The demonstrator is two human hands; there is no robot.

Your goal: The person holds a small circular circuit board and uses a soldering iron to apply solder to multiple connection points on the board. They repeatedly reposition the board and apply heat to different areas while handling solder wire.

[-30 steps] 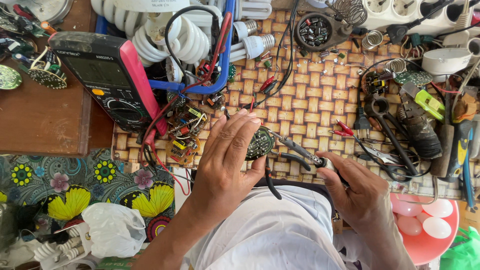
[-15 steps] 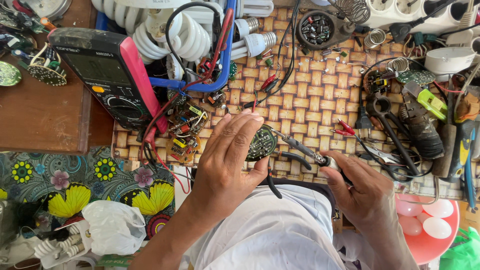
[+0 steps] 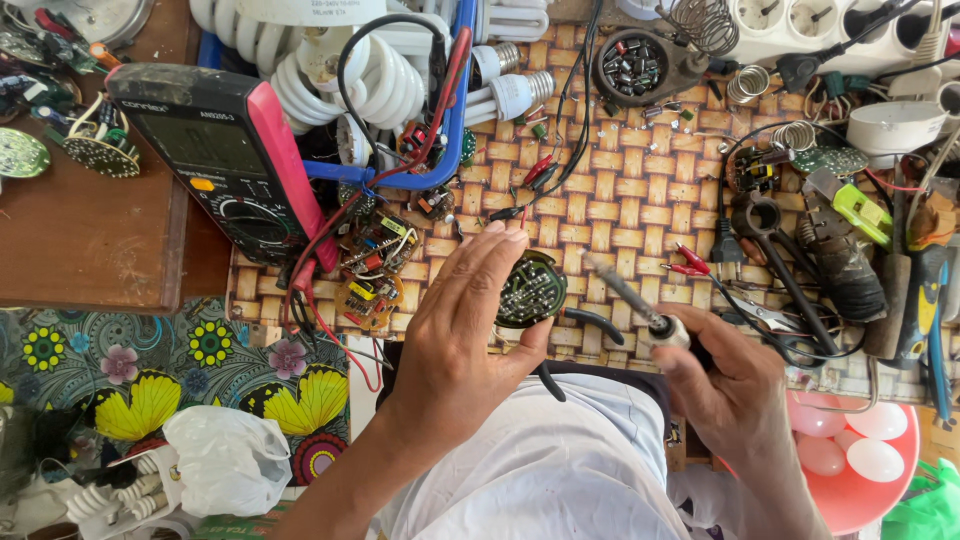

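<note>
Seen from above, over a cluttered repair surface (image 3: 640, 200) covered by a woven mat. Left hand (image 3: 465, 330), grip clamped on a small round green circuit board (image 3: 531, 290), held just above the mat near the body. Right hand (image 3: 735, 385), grip closed around the handle of a soldering iron (image 3: 630, 300), tip angled up-left, just beside the board's right edge. Further back on the left, a black multimeter (image 3: 215, 160) with a pink side, next to white spiral lamp tubes (image 3: 300, 60). Pliers (image 3: 780, 250) lying to the right. Pink bowl (image 3: 850, 440) at lower right.
</note>
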